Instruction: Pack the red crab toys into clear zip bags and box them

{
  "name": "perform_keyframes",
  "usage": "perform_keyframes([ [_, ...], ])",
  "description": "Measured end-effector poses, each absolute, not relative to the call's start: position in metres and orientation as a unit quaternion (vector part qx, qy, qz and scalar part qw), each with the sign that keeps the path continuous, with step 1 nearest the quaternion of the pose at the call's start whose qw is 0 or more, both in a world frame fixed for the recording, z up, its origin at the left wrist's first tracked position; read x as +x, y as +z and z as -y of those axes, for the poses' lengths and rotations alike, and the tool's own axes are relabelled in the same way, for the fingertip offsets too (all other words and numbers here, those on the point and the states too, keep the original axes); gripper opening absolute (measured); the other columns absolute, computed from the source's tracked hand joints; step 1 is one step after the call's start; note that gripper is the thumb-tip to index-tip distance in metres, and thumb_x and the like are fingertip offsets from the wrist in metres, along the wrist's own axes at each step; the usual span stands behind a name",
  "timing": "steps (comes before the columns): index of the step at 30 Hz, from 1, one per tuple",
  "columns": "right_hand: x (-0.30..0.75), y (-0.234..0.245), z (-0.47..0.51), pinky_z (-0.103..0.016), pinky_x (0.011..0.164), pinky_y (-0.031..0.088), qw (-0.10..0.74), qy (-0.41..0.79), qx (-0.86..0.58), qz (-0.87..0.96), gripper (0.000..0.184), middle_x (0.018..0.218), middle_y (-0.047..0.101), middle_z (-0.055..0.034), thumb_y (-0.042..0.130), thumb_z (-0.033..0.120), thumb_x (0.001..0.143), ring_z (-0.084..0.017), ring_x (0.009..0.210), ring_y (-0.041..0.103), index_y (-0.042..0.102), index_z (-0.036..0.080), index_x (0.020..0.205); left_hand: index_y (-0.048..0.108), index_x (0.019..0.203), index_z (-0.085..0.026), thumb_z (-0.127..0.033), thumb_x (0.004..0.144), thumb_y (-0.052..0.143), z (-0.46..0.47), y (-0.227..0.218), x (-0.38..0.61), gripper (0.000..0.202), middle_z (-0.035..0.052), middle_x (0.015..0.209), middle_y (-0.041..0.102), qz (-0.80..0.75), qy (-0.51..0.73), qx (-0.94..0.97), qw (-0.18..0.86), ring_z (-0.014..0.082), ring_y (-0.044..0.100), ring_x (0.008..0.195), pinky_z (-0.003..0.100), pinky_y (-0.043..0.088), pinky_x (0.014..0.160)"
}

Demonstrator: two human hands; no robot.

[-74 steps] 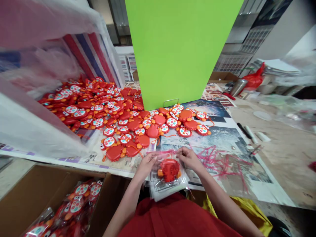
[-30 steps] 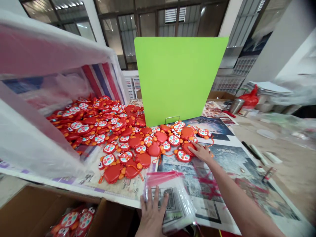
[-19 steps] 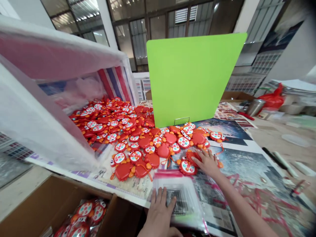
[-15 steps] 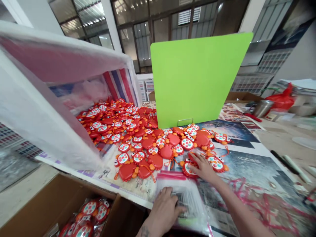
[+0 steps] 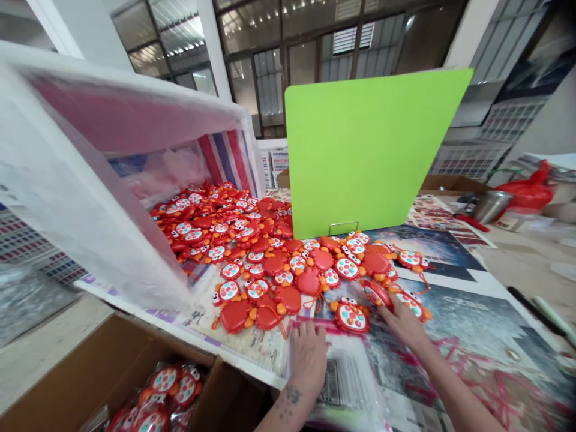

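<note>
Two hands, right hand (image 5: 405, 321) half-hiding red toy (image 5: 377, 294), left hand (image 5: 309, 354) on bags (image 5: 346, 384)

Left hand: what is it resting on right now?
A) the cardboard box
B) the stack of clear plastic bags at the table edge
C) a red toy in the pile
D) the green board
B: the left hand lies flat on the stack of clear plastic bags at the near table edge, while the right hand is at a red toy by the pile.

Table (image 5: 508, 273) bears red toys (image 5: 252, 252), clear bags (image 5: 346, 384), posters (image 5: 454, 306).
</note>
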State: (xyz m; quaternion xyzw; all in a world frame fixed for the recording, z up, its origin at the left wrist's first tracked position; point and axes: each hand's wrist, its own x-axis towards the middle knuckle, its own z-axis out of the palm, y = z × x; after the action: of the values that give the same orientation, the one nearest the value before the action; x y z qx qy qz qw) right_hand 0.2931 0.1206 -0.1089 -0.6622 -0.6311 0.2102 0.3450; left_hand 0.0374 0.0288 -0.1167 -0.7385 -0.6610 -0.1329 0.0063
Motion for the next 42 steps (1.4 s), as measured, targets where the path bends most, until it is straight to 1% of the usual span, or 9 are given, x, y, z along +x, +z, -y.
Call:
perform_keyframes([
  [8, 0.281, -0.083, -0.088, -0.02, 0.041, 0.047, 0.628, 0.6, -0.41, 0.279, 0.033, 0.064, 0.061, 0.0045, 0.083, 0.042, 0.066, -0.013, 0.055, 0.06, 0.058, 0.023, 0.078, 0.058, 0.085, -0.017, -0.008, 0.089, 0.054, -0.019, -0.128, 0.035, 0.011, 0.0024, 0.082, 0.06, 0.561, -0.233, -0.79, 0.081, 0.0213, 0.056, 0.081, 0.043, 0.045, 0.091],
  [13, 0.277, -0.068, -0.068, -0.028, 0.075, 0.06, 0.64, 0.651, -0.328, 0.242, 0.037, 0.099, 0.071, -0.0039, 0.081, 0.044, 0.067, -0.021, 0.094, 0.069, 0.064, 0.026, 0.095, 0.058, 0.085, -0.018, -0.014, 0.09, 0.057, -0.016, -0.121, 0.04, 0.007, 0.0018, 0.083, 0.06, 0.578, -0.196, -0.792, 0.024, 0.0214, 0.055, 0.08, 0.039, 0.045, 0.082],
  [17, 0.273, -0.067, -0.068, -0.046, 0.087, 0.057, 0.632, 0.635, -0.341, 0.286, 0.073, 0.132, 0.059, -0.0109, 0.037, 0.082, 0.08, -0.03, 0.11, 0.064, 0.056, 0.03, 0.127, 0.061, 0.091, -0.019, -0.013, 0.09, 0.053, -0.014, -0.111, 0.042, 0.01, 0.0047, 0.093, 0.062, 0.612, -0.128, -0.78, -0.016, 0.0241, 0.055, 0.089, 0.039, 0.044, 0.082],
  [20, 0.269, -0.072, -0.074, -0.049, 0.082, 0.058, 0.592, 0.608, -0.395, 0.352, 0.073, 0.136, 0.056, -0.0117, 0.024, 0.079, 0.085, -0.032, 0.106, 0.066, 0.051, 0.033, 0.134, 0.062, 0.094, -0.019, -0.013, 0.092, 0.048, -0.014, -0.107, 0.042, 0.016, 0.0057, 0.097, 0.063, 0.598, -0.106, -0.793, -0.051, 0.0245, 0.055, 0.091, 0.04, 0.043, 0.083],
  [24, 0.261, -0.068, -0.074, -0.045, 0.087, 0.057, 0.518, 0.576, -0.422, 0.472, 0.06, 0.14, 0.053, -0.0101, 0.048, 0.063, 0.087, -0.03, 0.112, 0.063, 0.046, 0.033, 0.139, 0.062, 0.108, -0.021, -0.022, 0.095, 0.048, -0.014, -0.107, 0.04, 0.019, 0.0058, 0.103, 0.063, 0.599, -0.174, -0.774, -0.111, 0.0242, 0.055, 0.099, 0.041, 0.042, 0.089],
  [28, 0.257, -0.049, -0.067, -0.041, 0.095, 0.053, 0.477, 0.547, -0.454, 0.517, 0.082, 0.137, 0.054, -0.0093, 0.077, 0.048, 0.071, -0.027, 0.117, 0.06, 0.041, 0.032, 0.143, 0.035, 0.144, -0.017, -0.024, 0.093, 0.053, -0.015, -0.106, 0.037, 0.054, 0.0087, 0.108, 0.063, 0.613, -0.221, -0.739, -0.172, 0.0252, 0.054, 0.105, 0.041, 0.041, 0.095],
  [35, 0.273, -0.027, -0.062, -0.032, 0.08, 0.057, 0.34, 0.583, -0.431, 0.598, 0.069, 0.114, 0.066, -0.0074, 0.084, 0.038, 0.063, -0.02, 0.091, 0.067, 0.059, 0.022, 0.126, 0.011, 0.152, -0.015, -0.025, 0.092, 0.054, -0.015, -0.109, 0.035, 0.074, 0.006, 0.096, 0.063, 0.595, -0.285, -0.724, -0.202, 0.0227, 0.057, 0.094, 0.039, 0.044, 0.091],
  [39, 0.273, -0.024, -0.061, -0.033, 0.079, 0.056, 0.259, 0.621, -0.381, 0.634, 0.053, 0.104, 0.071, -0.006, 0.086, 0.039, 0.059, -0.022, 0.088, 0.067, 0.069, 0.021, 0.106, 0.023, 0.149, -0.015, -0.026, 0.092, 0.052, -0.016, -0.109, 0.035, 0.064, 0.0089, 0.102, 0.063, 0.601, -0.285, -0.721, -0.194, 0.0233, 0.057, 0.097, 0.039, 0.045, 0.089],
  [42, 0.265, -0.032, -0.068, -0.035, 0.083, 0.055, 0.305, 0.634, -0.354, 0.616, 0.052, 0.106, 0.07, -0.0063, 0.087, 0.037, 0.058, -0.023, 0.092, 0.067, 0.069, 0.021, 0.104, 0.047, 0.132, -0.016, -0.022, 0.095, 0.046, -0.017, -0.108, 0.035, 0.038, 0.0103, 0.108, 0.063, 0.592, -0.259, -0.746, -0.162, 0.0243, 0.056, 0.102, 0.04, 0.043, 0.091],
])
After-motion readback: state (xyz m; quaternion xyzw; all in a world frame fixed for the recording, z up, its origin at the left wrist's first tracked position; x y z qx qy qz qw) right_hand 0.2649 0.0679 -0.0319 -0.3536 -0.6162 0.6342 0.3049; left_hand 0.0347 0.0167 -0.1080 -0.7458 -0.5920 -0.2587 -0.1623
